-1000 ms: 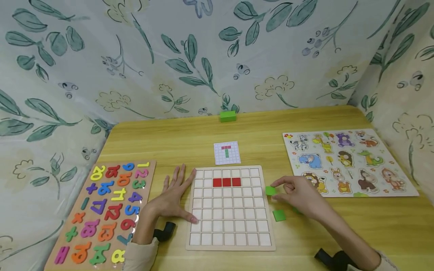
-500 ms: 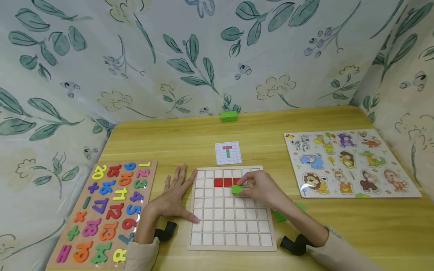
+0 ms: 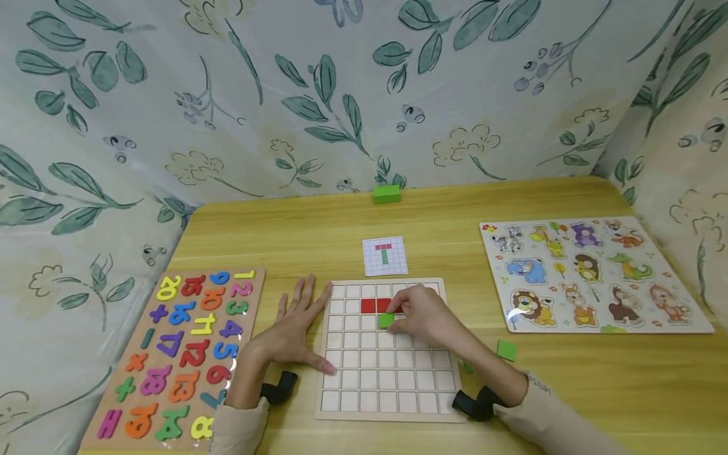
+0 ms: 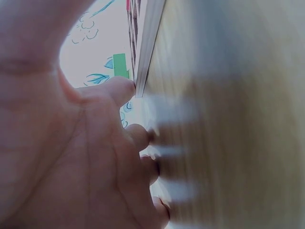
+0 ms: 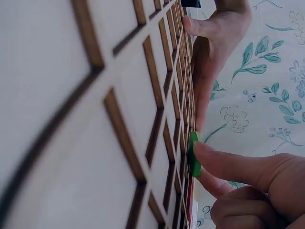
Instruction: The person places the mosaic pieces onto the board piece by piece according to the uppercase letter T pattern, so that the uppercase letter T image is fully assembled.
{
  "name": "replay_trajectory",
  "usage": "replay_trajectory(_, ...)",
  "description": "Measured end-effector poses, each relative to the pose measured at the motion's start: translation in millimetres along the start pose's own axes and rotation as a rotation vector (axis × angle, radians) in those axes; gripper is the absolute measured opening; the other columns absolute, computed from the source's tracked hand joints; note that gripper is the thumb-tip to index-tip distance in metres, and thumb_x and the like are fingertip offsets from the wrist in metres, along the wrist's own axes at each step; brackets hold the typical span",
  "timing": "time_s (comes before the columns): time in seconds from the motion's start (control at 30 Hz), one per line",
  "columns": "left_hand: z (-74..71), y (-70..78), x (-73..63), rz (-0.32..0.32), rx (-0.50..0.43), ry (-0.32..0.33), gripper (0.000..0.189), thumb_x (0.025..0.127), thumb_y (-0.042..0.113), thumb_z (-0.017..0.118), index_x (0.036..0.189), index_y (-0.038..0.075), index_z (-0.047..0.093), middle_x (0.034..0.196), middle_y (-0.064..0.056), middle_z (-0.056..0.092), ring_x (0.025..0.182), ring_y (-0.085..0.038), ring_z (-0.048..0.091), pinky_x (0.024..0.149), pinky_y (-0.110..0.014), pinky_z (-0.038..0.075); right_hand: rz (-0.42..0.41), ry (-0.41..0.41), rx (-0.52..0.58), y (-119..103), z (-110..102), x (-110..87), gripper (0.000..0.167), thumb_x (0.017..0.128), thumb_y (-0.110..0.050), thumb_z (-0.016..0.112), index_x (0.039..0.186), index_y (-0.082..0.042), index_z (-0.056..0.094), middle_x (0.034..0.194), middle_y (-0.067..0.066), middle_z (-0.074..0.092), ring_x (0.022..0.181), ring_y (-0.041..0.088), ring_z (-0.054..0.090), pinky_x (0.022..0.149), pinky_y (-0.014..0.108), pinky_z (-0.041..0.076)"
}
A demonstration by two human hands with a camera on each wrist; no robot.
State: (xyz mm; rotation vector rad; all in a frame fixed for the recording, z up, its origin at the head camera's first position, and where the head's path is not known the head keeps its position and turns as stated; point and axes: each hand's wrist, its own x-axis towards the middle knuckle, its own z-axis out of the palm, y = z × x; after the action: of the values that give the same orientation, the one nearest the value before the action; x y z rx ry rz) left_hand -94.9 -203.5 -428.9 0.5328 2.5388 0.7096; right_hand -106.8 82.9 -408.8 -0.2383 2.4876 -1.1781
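Observation:
Between thumb and index finger, my right hand (image 3: 425, 317) pinches a square green tile (image 3: 385, 321) over the wooden grid board (image 3: 392, 417). The tile is just below the middle of three red tiles (image 3: 368, 306); the right one is partly behind my fingers. In the right wrist view the green tile (image 5: 194, 155) stands tilted at the cells; whether it is seated I cannot tell. My left hand (image 3: 287, 332) lies spread at the board's left edge, its thumb on the rim and its index fingertip at the upper corner. A printed card (image 3: 385, 256) with a red and green T lies behind the board.
A green tile (image 3: 506, 350) lies right of the board; another (image 3: 467, 367) is mostly hidden by my right forearm. A number board (image 3: 188, 360) is at left, an animal puzzle (image 3: 591, 278) at right. A green block (image 3: 387, 194) stands at the table's back edge.
My right hand has picked up a green tile from beside the board and carried it left to the cell under the red row. The left hand has stayed in place.

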Motion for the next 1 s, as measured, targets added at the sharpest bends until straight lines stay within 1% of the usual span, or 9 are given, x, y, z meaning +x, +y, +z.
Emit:
replay_trajectory(0.17,-0.8,1.0,-0.3,-0.001,-0.003,0.003,0.146,0.063,0.05,0.097,0.168,0.016,0.002,0.17,-0.022,-0.025,0.157,-0.043,-0.026,0.122,-0.071,-0.015,-0.032,0.029,-0.061,-3.0,3.2,-0.8,0.018,0.076,-0.002,0.089,0.088,-0.006,0.076,0.059,-0.004,0.038,0.06,0.011,0.034,0.056,0.021,0.025)
replay_trajectory(0.37,-0.9,1.2,-0.6,0.0,-0.004,0.006,0.146,0.062,0.049,0.098,0.168,0.016,0.003,0.17,-0.022,-0.024,0.157,-0.043,-0.025,0.122,-0.071,-0.015,-0.035,0.049,-0.09,-3.6,5.8,-1.1,0.019,0.074,-0.003,0.091,0.087,-0.008,0.078,0.059,-0.003,0.043,0.061,0.011,0.038,0.056,0.021,0.027)
replay_trajectory(0.47,-0.9,1.1,-0.9,0.003,-0.004,0.006,0.146,0.062,0.049,0.098,0.168,0.016,0.003,0.17,-0.022,-0.024,0.157,-0.044,-0.025,0.122,-0.072,-0.015,-0.033,0.058,-0.074,-2.3,5.2,-0.4,0.019,0.072,-0.004,0.092,0.085,-0.011,0.08,0.06,-0.001,0.048,0.062,0.012,0.041,0.056,0.022,0.028)
replay_trajectory(0.53,-1.0,1.3,-1.0,0.003,-0.006,0.006,0.146,0.062,0.049,0.098,0.168,0.015,0.003,0.17,-0.023,-0.024,0.157,-0.044,-0.025,0.122,-0.072,-0.015,-0.029,0.063,-0.042,0.2,4.6,0.6,0.019,0.071,-0.004,0.093,0.084,-0.012,0.082,0.066,-0.002,0.056,0.066,0.013,0.043,0.058,0.022,0.03)
replay_trajectory(0.6,-1.1,1.7,-1.0,0.004,-0.009,0.006,0.146,0.062,0.049,0.098,0.168,0.015,0.003,0.17,-0.023,-0.024,0.157,-0.044,-0.025,0.122,-0.072,-0.015,-0.018,0.061,-0.001,2.9,3.8,1.5,0.02,0.07,-0.004,0.093,0.084,-0.014,0.083,0.072,-0.003,0.063,0.067,0.012,0.043,0.058,0.022,0.03)
replay_trajectory(0.7,-1.1,2.0,-1.1,0.004,-0.012,0.006,0.146,0.062,0.049,0.098,0.168,0.014,0.003,0.17,-0.023,-0.024,0.157,-0.044,-0.025,0.122,-0.071,-0.015,0.002,0.052,0.053,7.2,2.8,3.4,0.021,0.07,-0.004,0.094,0.085,-0.016,0.084,0.068,-0.005,0.058,0.064,0.011,0.039,0.056,0.02,0.027)
replay_trajectory(0.77,-1.0,1.9,-1.3,0.004,-0.01,0.006,0.146,0.063,0.049,0.098,0.167,0.014,0.002,0.17,-0.023,-0.024,0.157,-0.044,-0.025,0.122,-0.071,-0.015,0.007,0.041,0.072,9.2,2.5,4.4,0.021,0.069,-0.006,0.094,0.085,-0.016,0.085,0.061,-0.006,0.049,0.06,0.009,0.035,0.054,0.019,0.023)
replay_trajectory(0.83,-0.9,1.6,-1.4,0.004,-0.008,0.007,0.146,0.063,0.049,0.098,0.167,0.014,0.002,0.17,-0.023,-0.024,0.157,-0.044,-0.025,0.122,-0.072,-0.015,0.008,0.035,0.083,11.1,2.5,5.2,0.021,0.069,-0.007,0.095,0.084,-0.017,0.085,0.058,-0.007,0.042,0.057,0.009,0.032,0.052,0.018,0.021)
replay_trajectory(1.0,-0.5,1.5,-1.2,0.005,-0.008,0.009,0.146,0.063,0.049,0.098,0.168,0.015,0.002,0.17,-0.023,-0.023,0.157,-0.044,-0.025,0.122,-0.071,-0.015,0.004,0.027,0.102,13.8,2.3,5.5,0.02,0.07,-0.01,0.095,0.085,-0.018,0.085,0.057,-0.008,0.04,0.057,0.009,0.03,0.052,0.018,0.019)
